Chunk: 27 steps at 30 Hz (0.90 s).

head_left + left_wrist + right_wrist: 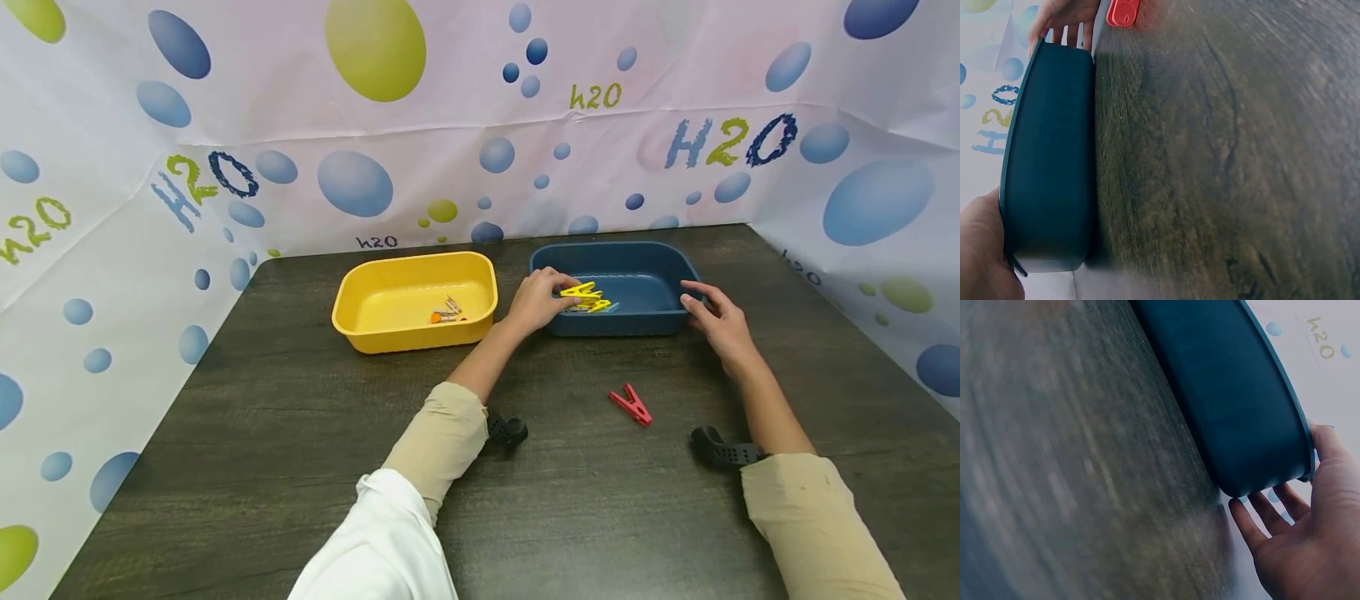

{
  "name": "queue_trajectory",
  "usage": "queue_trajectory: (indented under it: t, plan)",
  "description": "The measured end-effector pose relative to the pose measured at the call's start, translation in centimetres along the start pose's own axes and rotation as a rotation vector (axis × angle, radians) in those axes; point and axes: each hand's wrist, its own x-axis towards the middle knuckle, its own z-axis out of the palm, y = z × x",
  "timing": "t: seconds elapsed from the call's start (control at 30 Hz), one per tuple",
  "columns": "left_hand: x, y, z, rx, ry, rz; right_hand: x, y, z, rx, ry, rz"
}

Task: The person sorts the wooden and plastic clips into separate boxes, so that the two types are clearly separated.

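Note:
At the left end of the dark blue bin [615, 325], my left hand [536, 300] reaches over the rim and pinches a yellow clothespin [579, 292] between thumb and fingers. More yellow clothespins [598, 306] lie just beneath it inside the bin. In the left wrist view the bin's wall [1050, 156] hides those fingertips. My right hand [722, 329] rests on the bin's right end. Seen from the right wrist, its fingers [1269, 515] are spread against the outer wall and one digit reaches over the rim. A red clothespin [632, 406] lies on the table in front.
A yellow bin [412, 337] stands left of the blue one, with a few small orange and pale clips [447, 314] inside. The dark wood-grain table [300, 467] meets a printed backdrop [450, 125] behind and at both sides.

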Motion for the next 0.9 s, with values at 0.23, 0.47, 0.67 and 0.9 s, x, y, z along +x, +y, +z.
queue_trajectory:
  t: [0.23,0.47,0.67,0.9]
  plan:
    - [0.0,-0.2,-0.2,-0.034,0.001,0.006,0.2,-0.2,0.0,-0.007,-0.01,-0.003]
    - [-0.3,-0.3,-0.1,-0.047,0.006,0.016,0.1,-0.2,0.1,-0.011,-0.017,0.011]
    - [-0.3,-0.3,-0.2,-0.058,-0.004,0.028,0.1,-0.1,0.1,-0.003,-0.015,0.011]
    - [-0.5,0.7,-0.8,-0.086,-0.011,0.059,0.0,0.0,0.0,-0.004,-0.011,0.0]
